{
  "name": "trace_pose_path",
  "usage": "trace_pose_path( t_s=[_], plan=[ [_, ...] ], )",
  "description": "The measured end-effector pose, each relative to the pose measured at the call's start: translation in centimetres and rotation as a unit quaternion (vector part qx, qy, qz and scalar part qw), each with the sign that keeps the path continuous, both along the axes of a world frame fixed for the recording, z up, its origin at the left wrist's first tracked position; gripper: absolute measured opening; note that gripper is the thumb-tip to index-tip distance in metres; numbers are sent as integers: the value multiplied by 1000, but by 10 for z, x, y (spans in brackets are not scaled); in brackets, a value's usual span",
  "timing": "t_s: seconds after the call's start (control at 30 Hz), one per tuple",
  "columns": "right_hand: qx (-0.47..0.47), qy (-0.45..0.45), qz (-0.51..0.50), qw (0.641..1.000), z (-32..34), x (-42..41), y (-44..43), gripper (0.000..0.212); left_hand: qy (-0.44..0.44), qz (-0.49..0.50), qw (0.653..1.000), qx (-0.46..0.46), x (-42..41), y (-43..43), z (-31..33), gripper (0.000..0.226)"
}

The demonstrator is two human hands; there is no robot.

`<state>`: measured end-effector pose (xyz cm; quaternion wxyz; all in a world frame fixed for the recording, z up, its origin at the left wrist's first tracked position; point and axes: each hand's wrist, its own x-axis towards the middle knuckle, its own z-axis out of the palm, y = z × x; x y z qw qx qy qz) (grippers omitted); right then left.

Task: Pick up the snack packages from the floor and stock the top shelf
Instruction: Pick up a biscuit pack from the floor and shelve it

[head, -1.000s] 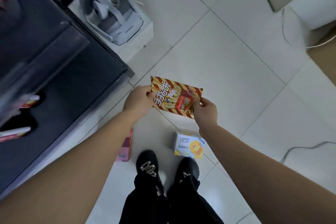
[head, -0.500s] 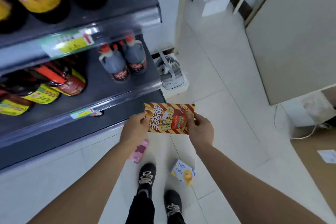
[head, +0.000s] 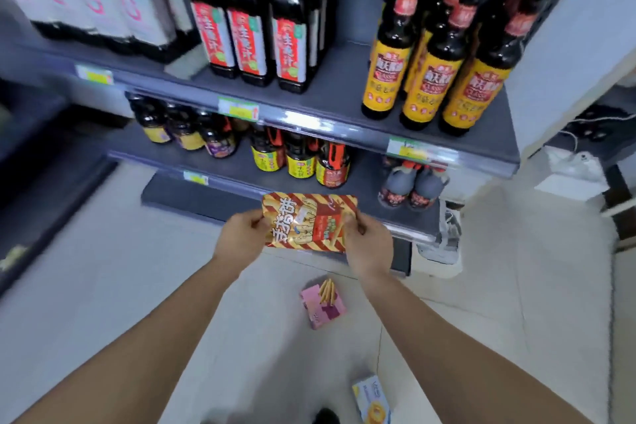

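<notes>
Grey store shelving (head: 339,91) fills the upper part of your view, its tiers packed with dark sauce bottles (head: 430,86), and pale floor tiles (head: 103,286) spread out below it. You hold one snack bag (head: 308,222), striped red and gold, out in front of you at about the level of the lowest tiers, with its printed face toward you. Your left hand (head: 241,237) pinches its left edge and your right hand (head: 370,244) pinches its right edge. The hands are apart, each clamped on the bag, which spans the gap between them.

As for progress, this one package is off the floor and secure in your grip, but it is not on any shelf yet. The top shelf is out of view. The tiers that show carry only bottles, so I cannot tell whether any snacks are already stocked up there.

Two packages are left on the floor. A pink box (head: 323,303) lies just below the bag, between your forearms. A blue-and-yellow box (head: 373,401) lies nearer your feet, at the bottom edge of the view.

I judge you are early in the job. The bag in hand has to go up and be placed, and then both boxes need picking up and stocking in turn.
</notes>
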<state>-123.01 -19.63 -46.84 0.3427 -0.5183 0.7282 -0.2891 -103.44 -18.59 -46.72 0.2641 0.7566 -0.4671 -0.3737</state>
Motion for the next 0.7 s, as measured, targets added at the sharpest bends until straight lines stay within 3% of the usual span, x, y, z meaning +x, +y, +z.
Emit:
trace_pose_path(
  t_s=[0.3,0.5,0.7],
  plan=[
    [-88,-54,145,984,69,222,34,27,10,205,978,-28,201,100,74,29],
    [-104,-73,257,958,108,363,77,28,-12,294,952,-81,323,178,112,21],
    [-115,-108,354,922,145,478,116,29,-15,387,915,-115,415,248,144,31]
  ],
)
